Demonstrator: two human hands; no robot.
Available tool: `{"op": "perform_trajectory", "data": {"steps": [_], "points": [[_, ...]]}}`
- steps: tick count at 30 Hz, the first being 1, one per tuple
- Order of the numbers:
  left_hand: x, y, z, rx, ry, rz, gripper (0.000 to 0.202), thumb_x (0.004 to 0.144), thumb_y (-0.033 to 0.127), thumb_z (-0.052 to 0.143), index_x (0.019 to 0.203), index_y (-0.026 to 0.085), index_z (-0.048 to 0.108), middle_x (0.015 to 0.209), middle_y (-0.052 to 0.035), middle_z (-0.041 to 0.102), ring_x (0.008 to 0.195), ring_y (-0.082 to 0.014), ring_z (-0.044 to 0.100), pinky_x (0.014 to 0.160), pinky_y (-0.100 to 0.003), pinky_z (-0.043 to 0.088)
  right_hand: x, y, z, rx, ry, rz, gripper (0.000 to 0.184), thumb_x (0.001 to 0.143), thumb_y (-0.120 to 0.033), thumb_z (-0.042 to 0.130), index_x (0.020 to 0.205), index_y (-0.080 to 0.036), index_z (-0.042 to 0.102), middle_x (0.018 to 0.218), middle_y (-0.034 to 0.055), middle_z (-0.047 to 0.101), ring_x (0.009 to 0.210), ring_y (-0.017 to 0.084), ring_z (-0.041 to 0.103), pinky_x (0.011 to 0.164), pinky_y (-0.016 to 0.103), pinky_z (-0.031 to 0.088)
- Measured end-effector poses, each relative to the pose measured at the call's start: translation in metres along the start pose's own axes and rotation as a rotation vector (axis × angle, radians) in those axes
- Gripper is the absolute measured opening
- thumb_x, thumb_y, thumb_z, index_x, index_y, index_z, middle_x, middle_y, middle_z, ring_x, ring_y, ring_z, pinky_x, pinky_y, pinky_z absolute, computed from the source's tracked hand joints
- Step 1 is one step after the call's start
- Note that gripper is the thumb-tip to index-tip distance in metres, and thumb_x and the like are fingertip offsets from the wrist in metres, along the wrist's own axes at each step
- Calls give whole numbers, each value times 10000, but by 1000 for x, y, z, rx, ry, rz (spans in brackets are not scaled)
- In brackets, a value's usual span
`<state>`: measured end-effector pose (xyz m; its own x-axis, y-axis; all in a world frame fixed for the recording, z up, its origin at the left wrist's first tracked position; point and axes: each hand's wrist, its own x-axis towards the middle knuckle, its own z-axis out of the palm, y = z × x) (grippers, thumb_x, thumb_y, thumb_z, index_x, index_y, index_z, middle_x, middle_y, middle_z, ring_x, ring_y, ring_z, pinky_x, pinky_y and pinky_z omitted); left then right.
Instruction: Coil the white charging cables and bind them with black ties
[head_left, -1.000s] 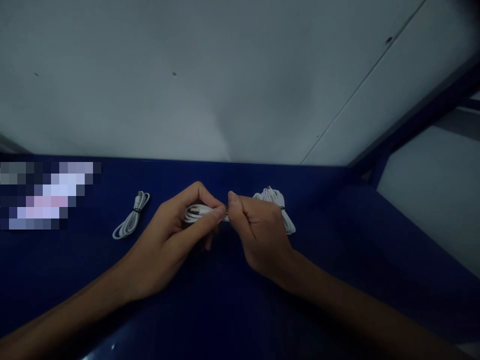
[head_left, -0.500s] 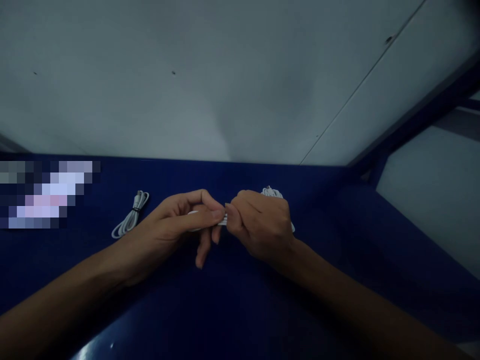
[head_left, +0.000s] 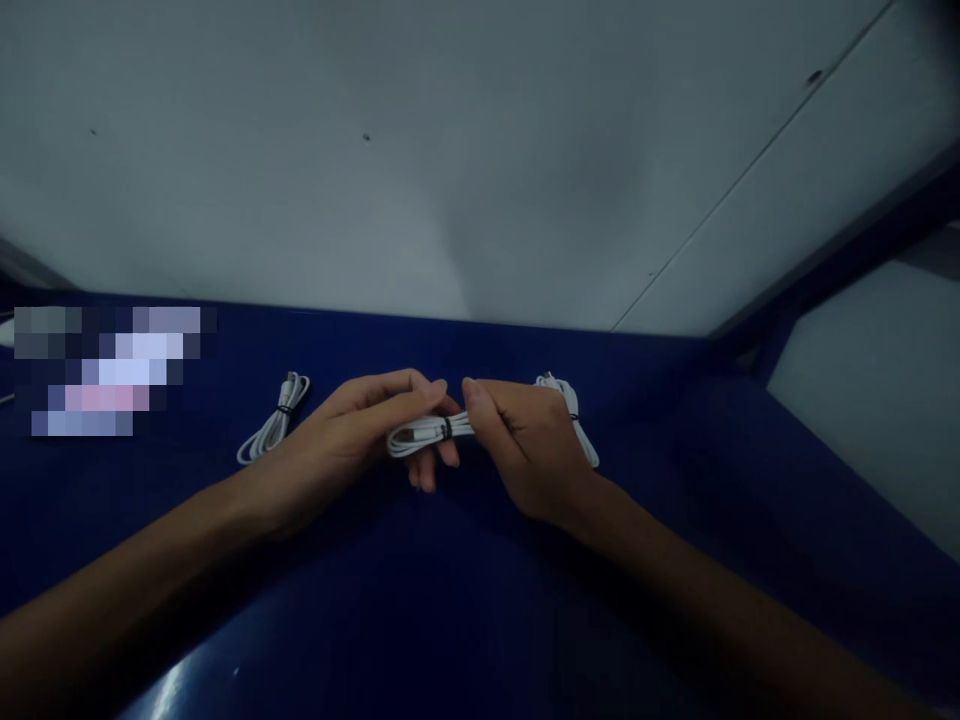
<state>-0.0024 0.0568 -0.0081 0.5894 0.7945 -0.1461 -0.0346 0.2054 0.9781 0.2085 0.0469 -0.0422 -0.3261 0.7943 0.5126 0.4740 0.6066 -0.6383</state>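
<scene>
Cable [head_left: 424, 436]: white, coiled into a flat bundle, held up b/w the two hands, above the desk [head_left: 405, 610], lying roughly crosswise. Black tie [head_left: 448, 428] wraps round it; a plug [head_left: 407, 436] w/ a dark end shows inside the loop at the cable's L side. R end of the cable is hidden in the R hand [head_left: 529, 440].

R hand: thumb + curled fingers clamped on the cable's R end, thumb on the near side, pointing up. What exactly sits inside the fist, can't tell.

L hand [head_left: 360, 430]: at the cable's L side, fingers loosely curled behind & under it, their tips showing below. L thumb is up off the cable, just above it, so no pinch there; whether thumb & index touch each other, can't tell.

Left of the cable, well apart, a 2nd cable [head_left: 274, 420] lies on the desk, also white, coiled, w/ a black tie round its middle; L forearm covers its lower edge. Right of the cable, a white bundle [head_left: 585, 425] w/ a dark tie, partly hidden behind R hand; no. of cables in it, can't tell.

Far left of the cable, a pixelated patch [head_left: 124, 370], contents unreadable. Beyond the cable, desk's back edge meets a pale wall [head_left: 337, 220]. Right of the cable & beyond, a dark blue beam [head_left: 840, 240] slants up. Nearer than the cable, to the left, a bright glare on the desk.
</scene>
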Motion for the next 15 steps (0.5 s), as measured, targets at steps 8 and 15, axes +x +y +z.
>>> {"op": "perform_trajectory", "data": {"steps": [8,15], "points": [[4,-6,-10,16,139,102,273,1072,436,731,1047,172,792,822,-36,773,696,-163,736,705,-288,599,0,-14,-3,98,59,300,476,1184,-381,436,735,-237,498,614,-49,465,532,124,428,540,311,325],[7,-6,-11,0,285,235,231,983,369,862,1119,184,837,977,-52,817,815,-162,767,770,-288,627,-1,-8,-1,157,77,373,434,1183,-505,475,834,-247,475,662,-52,487,572,131,449,538,301,317]]}}
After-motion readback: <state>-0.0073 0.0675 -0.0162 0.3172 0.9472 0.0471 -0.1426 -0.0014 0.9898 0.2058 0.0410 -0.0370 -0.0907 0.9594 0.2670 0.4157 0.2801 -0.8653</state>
